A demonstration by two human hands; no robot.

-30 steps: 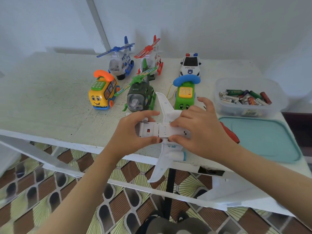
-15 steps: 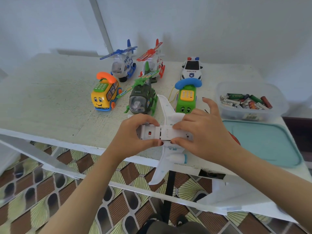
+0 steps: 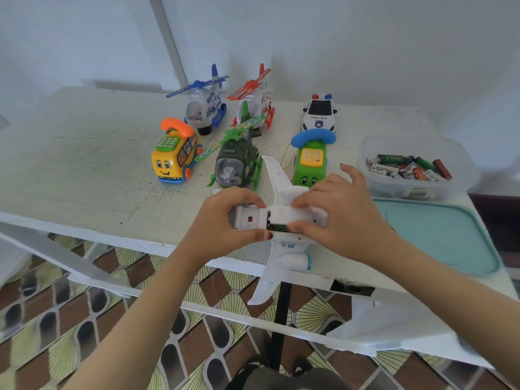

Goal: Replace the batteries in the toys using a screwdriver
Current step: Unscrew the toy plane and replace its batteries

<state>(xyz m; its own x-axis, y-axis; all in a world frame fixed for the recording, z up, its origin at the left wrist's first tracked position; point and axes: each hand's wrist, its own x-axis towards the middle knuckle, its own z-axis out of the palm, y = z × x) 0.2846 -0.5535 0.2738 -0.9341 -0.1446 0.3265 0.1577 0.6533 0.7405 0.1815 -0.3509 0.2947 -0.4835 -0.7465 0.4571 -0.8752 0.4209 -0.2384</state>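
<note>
The left hand [image 3: 225,220] grips the tail end of a white toy airplane [image 3: 253,219], thumb on the near side and fingers curled over the far side. The plane lies belly up at the near edge of the table [image 3: 84,164], between the two hands, with one wing reaching out past the edge and the other pointing away from the person. The right hand [image 3: 340,218] pinches the battery cover [image 3: 284,213] on the plane's belly between thumb and curled fingers. Just left of its thumb a dark gap shows a green battery [image 3: 278,228] inside. Beyond the left hand stand a green helicopter [image 3: 236,164] and, further left, a yellow bus phone [image 3: 174,159]. Just beyond the right hand sits a green phone car [image 3: 309,164], with a police car [image 3: 319,114] behind it. To the right of the right hand lies a teal lid [image 3: 439,237], and beyond it a clear tub [image 3: 394,190] holds loose batteries [image 3: 408,170].
</note>
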